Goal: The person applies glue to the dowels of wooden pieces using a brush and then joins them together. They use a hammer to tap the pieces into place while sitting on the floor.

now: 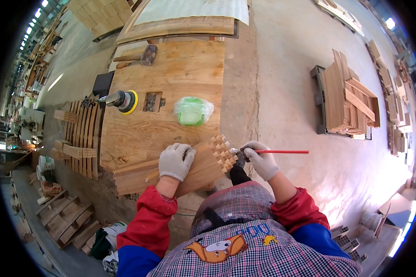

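Observation:
A bundle of long wooden boards [201,168] lies slantwise over the near edge of the workbench, its right end showing several small square-cut tenons [223,154]. My left hand [174,161], in a whitish work glove, rests over the bundle with its fingers curled down onto the wood. Just off the tenon ends is my gloved right hand [261,161]. Its fingers are closed round a thin red-handled tool [284,152], whose handle sticks out to the right. The tool's working tip is small, partly covered by the fingers and close to the tenons; I cannot make out its kind.
On the plywood workbench [189,60] are a disc sander [121,100] with a yellow pad, a green container in clear plastic [192,111], and a mallet [148,55]. A rectangular hole [151,102] pierces the top. Stacked boards [344,99] stand right; slatted wood [81,134] stands left.

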Motion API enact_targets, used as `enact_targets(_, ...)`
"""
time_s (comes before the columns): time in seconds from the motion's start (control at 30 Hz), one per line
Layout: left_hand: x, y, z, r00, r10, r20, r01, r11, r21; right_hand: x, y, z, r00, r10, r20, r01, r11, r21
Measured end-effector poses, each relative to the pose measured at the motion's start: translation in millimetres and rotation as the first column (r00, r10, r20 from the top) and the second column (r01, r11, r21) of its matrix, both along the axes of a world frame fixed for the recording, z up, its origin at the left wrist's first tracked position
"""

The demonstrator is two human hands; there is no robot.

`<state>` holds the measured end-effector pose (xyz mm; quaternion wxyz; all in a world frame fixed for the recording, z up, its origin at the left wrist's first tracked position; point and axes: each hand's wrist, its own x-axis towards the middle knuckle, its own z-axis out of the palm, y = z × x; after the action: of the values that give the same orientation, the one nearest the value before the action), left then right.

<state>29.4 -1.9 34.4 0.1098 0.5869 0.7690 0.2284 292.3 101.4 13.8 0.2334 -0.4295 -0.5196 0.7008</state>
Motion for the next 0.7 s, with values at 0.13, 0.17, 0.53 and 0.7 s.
enact_targets(0.13,0.6,-0.2,1.3,1.000,0.005,-0.012,-0.005,1.000,-0.015,3.0,-3.9,2.6,1.000,-0.029,-0.009,0.028,0.999,-0.026)
enact_targets(0.17,1.0,0.0,1.2,1.000,0.005,-0.008,-0.005,1.000,-0.022,3.6,-6.1,2.0,0.999,-0.021,0.024,0.021,1.000,0.012)
enact_targets(0.53,0.4,0.2,1.4,1.000,0.008,0.011,-0.008,0.999,-0.042,4.4,-9.8,10.4,0.987,-0.029,0.158,0.025,0.999,0.031)
enact_targets(0.7,0.4,0.4,1.3,1.000,0.003,-0.008,-0.004,0.999,-0.032,-10.9,-3.1,3.9,0.979,-0.061,0.194,0.034,0.990,0.140)
